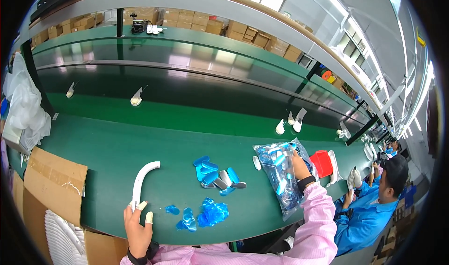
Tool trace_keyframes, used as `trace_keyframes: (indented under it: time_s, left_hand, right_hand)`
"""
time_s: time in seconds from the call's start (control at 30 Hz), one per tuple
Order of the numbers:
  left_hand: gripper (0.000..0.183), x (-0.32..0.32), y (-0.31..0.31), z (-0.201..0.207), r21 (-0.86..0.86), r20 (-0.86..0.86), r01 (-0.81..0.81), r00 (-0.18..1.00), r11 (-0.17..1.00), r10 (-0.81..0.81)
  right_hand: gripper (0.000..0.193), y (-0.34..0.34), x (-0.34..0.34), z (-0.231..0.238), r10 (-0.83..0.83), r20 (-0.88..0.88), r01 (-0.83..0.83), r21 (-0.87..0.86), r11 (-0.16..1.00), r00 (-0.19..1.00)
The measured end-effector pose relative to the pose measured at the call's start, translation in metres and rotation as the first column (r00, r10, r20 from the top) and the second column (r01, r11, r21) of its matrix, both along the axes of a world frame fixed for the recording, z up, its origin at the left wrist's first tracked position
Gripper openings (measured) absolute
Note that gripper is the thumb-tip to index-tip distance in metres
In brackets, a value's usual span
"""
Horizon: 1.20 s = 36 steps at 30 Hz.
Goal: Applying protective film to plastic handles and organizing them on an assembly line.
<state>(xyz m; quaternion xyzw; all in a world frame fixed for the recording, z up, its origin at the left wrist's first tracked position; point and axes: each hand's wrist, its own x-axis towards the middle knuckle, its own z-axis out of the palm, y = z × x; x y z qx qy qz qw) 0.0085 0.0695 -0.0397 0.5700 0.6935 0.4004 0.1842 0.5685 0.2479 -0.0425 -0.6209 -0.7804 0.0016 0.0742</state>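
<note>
- Gripping one white curved tube (141, 181) by its near end, the left hand (137, 225) has its fingers closed; pale covers sit on two fingertips.
- The right hand (299, 166) is at one clear plastic bag (291, 204) filled with blue and white pieces; its fingertips are hidden there, so I cannot tell whether they hold anything.
- One pile of blue and grey oval pieces (209, 177) lies on the green bench (177, 148), perhaps ten, though overlaps blur the count. The tube is at its nine o'clock, the bag at its three.
- Three clumps of blue film (213, 212) lie around the pile's six to eight o'clock.
- One loose white piece (257, 163) sits just beside the bag, at its ten o'clock.
- One red bin (322, 163) stands past the bag, toward two o'clock, with one long white part (334, 169) just beside it.
- One cardboard box (56, 185) is at the left hand's nine o'clock, holding stacked white parts (65, 239).
- One co-worker (367, 213) in a blue jacket is at the bag's four o'clock.
</note>
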Motion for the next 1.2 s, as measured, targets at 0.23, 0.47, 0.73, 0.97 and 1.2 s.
trace_keyframes:
  time_s: [0.23, 0.47, 0.73, 0.97, 1.2]
  left_hand:
    - [0.032, 0.000, 0.000, -0.001, -0.028, -0.004, 0.009, 1.000, 1.000, -0.009]
    - [0.031, -0.006, 0.001, 0.000, -0.030, 0.007, -0.015, 1.000, 0.999, 0.015]
    - [0.031, -0.005, 0.001, 0.000, -0.008, 0.009, 0.006, 1.000, 1.000, -0.006]
    - [0.030, -0.013, 0.005, -0.008, 0.016, 0.006, 0.008, 1.000, 1.000, -0.008]
    - [0.031, -0.012, 0.005, -0.010, 0.051, -0.015, 0.007, 1.000, 0.999, -0.006]
  right_hand:
    - [0.068, 0.001, -0.016, 0.026, -0.053, -0.051, 0.049, -0.089, 0.995, 0.997]
    - [0.065, 0.005, -0.014, 0.012, -0.001, -0.087, -0.008, -0.100, 0.995, 0.996]
    - [0.031, 0.008, 0.001, -0.006, -0.171, 0.111, 0.168, 0.036, 0.985, 0.979]
    - [0.029, -0.015, -0.003, 0.017, -0.130, -0.123, 0.157, 0.251, 0.955, 0.984]
    - [0.025, -0.046, -0.011, 0.072, -0.208, -0.469, 0.363, 0.269, 0.892, 0.858]
